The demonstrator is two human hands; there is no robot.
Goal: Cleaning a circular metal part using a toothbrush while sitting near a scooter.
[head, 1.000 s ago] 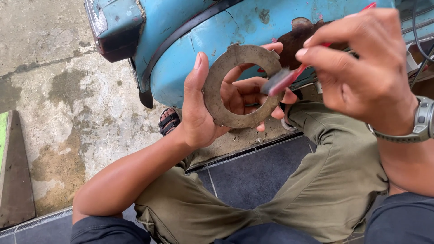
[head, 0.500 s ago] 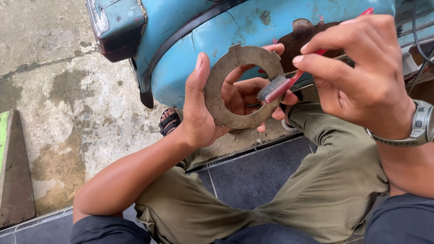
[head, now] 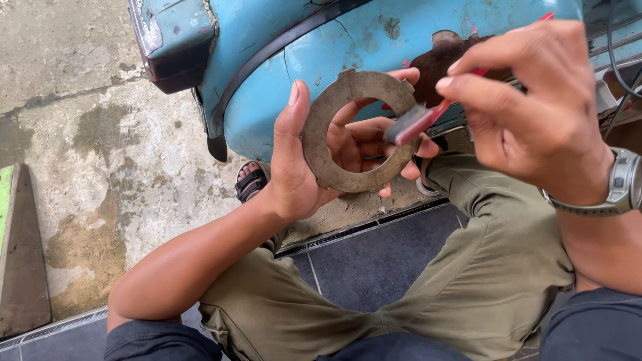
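Observation:
My left hand [head: 301,157] holds a flat, dull metal ring [head: 321,150] with small tabs on its rim, thumb on the left edge and fingers behind it. My right hand [head: 528,113], with a grey watch on the wrist, grips a red-handled toothbrush [head: 414,124]. The grey bristles rest against the ring's right side and look blurred.
A worn light-blue scooter body [head: 294,53] with a rust patch stands just beyond the hands, its tail light [head: 167,40] at upper left. I sit with olive trousers, a sandalled foot [head: 249,180] on stained concrete. Dark tiles lie below; a wooden board [head: 23,267] sits far left.
The brush head has shifted back and forth along the ring's right side, ending slightly higher. The left hand and the ring stay almost still.

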